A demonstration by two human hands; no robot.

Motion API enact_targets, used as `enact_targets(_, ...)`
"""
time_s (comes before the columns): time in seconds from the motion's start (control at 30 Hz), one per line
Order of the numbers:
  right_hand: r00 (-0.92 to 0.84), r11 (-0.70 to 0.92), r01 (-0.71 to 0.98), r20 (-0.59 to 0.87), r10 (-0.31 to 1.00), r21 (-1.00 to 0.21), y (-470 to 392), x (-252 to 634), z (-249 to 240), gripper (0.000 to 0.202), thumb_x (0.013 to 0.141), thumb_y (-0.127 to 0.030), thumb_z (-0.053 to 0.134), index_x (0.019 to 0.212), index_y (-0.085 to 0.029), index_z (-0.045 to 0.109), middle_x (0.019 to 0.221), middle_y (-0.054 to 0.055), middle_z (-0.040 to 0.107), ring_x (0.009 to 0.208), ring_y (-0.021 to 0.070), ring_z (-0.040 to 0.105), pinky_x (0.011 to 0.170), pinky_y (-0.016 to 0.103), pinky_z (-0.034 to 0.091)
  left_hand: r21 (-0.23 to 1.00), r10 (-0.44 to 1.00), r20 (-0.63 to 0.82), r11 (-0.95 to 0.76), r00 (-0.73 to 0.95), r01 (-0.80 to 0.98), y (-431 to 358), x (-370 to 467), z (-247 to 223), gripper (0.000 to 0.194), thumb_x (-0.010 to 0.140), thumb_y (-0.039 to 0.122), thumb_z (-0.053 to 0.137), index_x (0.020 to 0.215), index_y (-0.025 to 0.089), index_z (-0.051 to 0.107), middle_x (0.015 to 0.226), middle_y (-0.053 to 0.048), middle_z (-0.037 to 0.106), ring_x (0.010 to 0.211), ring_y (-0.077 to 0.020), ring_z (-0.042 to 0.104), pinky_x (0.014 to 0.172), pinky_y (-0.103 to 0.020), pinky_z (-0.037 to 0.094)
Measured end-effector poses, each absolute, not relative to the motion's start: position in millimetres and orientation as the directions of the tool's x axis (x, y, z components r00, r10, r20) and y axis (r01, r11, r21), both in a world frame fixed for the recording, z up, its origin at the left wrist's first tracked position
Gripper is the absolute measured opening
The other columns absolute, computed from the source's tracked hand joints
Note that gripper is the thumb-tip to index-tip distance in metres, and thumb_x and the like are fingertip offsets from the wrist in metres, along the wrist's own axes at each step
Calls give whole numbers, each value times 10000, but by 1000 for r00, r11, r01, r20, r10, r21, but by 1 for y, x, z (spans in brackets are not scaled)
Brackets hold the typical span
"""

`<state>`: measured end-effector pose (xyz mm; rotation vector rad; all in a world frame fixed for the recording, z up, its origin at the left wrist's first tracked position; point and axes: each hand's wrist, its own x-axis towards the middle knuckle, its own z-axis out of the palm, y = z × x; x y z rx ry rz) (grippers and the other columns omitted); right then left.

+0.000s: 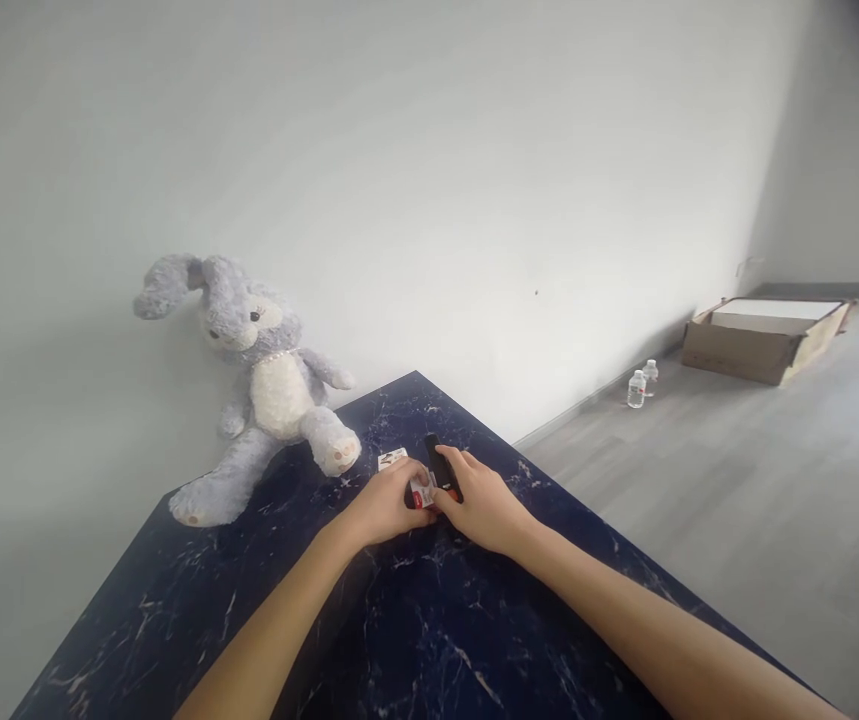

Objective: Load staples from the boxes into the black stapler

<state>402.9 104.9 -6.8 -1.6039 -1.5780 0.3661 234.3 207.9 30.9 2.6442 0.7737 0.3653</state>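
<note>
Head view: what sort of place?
Probably a sparsely furnished room, indoors: plain pale wall, grey wood-look floor, and an open cardboard box on it.

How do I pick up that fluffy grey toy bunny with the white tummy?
Take the fluffy grey bunny around its white tummy, coming from the front. Its back is toward the pale wall, so the front looks easier to reach. The tummy is the broad middle; the ears and legs stick out and would probably flop.

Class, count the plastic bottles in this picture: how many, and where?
2: one bottle stands on the floor; the other bottle stands just behind it, partly hidden.
</note>
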Motion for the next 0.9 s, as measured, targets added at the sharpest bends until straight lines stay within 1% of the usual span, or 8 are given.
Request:
enact_targets(0.1, 171, 140, 673, 338, 926, -726, 104, 403, -7, 557, 916, -353, 519, 1449, -242, 399, 1291, 107, 597, 1120, 267, 599, 955, 384, 457, 409, 552, 103, -782, 827, 471, 207, 239, 33, 390, 645, 332, 827, 965, 234, 627, 959, -8, 663, 859, -238, 649, 782, -348, 513)
enact_targets(0.23, 165, 149, 667, 340, 926, -730, 104, 402, -7, 556, 927, -368, 507, 1457, -245, 395, 1328, 104, 581, 1153, 260, 592, 977, 380, 453, 387, 556, 243, -807, 795, 446, 197, 219, 26, 470, 721, 380, 795, 1141, 257, 626, 1322, -67, 592, 1253, -315, 514, 1076, -457, 399)
enact_targets(0.3, 164, 151, 670, 344, 925, -727, 105, 402, -8, 552, 928, -375, 504, 1454, -243, 401, 1338, 105, 578, 1162, 259, 591, 983, 376, 453, 378, 586, 318, -800, 746, 467, 195, 200, 18, 471, 782, 373, 746, 1219, 266, 607, 1397, -73, 550, 1319, -314, 461, 1126, -482, 350)
enact_targets(0.47, 189, 122, 678, 333, 924, -724, 106, 399, -9, 528, 928, -405, 506, 1427, -257, 422, 1314, 102, 595, 1121, 263, 615, 947, 379, 476, 500, 683, 232, -695, 693, 517, 201, 167, 6, 419, 747, 312, 775, 1150, 273, 663, 1246, -50, 656, 1168, -284, 593, 1050, -448, 442)
enact_targets(0.63, 206, 129, 643, 333, 920, -755, 108, 399, -8, 470, 955, -448, 457, 1385, -257, 465, 1295, 95, 617, 1148, 255, 610, 979, 393, 467, 581, 688, 384, -698, 616, 418, 202, 189, 21, 415, 786, 360, 750, 1175, 267, 641, 1320, -54, 619, 1238, -270, 559, 1058, -407, 433)
enact_targets(0.7, 226, 124, 618, 326, 918, -777, 109, 400, -9, 444, 979, -460, 403, 1366, -262, 490, 1261, 91, 638, 1156, 247, 611, 986, 391, 464, 573, 645, 331, -718, 689, 396, 200, 206, 25, 458, 753, 360, 776, 1179, 258, 646, 1307, -61, 627, 1225, -279, 567, 1054, -401, 430)
enact_targets(0.83, 246, 126, 570, 315, 917, -812, 111, 401, -12, 427, 995, -470, 355, 1346, -292, 520, 1217, 65, 667, 1130, 228, 633, 972, 372, 471, 581, 609, 185, -701, 771, 414, 201, 228, 20, 561, 653, 356, 834, 1171, 254, 643, 1076, -37, 701, 955, -269, 669, 844, -367, 523)
enact_targets(0.9, 244, 136, 555, 318, 916, -820, 111, 401, -13, 421, 994, -474, 352, 1332, -298, 531, 1200, 54, 678, 1101, 225, 647, 955, 365, 479, 588, 629, 181, -686, 756, 429, 201, 230, 15, 697, 623, 378, 853, 1260, 257, 596, 1111, -52, 695, 981, -288, 665, 849, -384, 523)
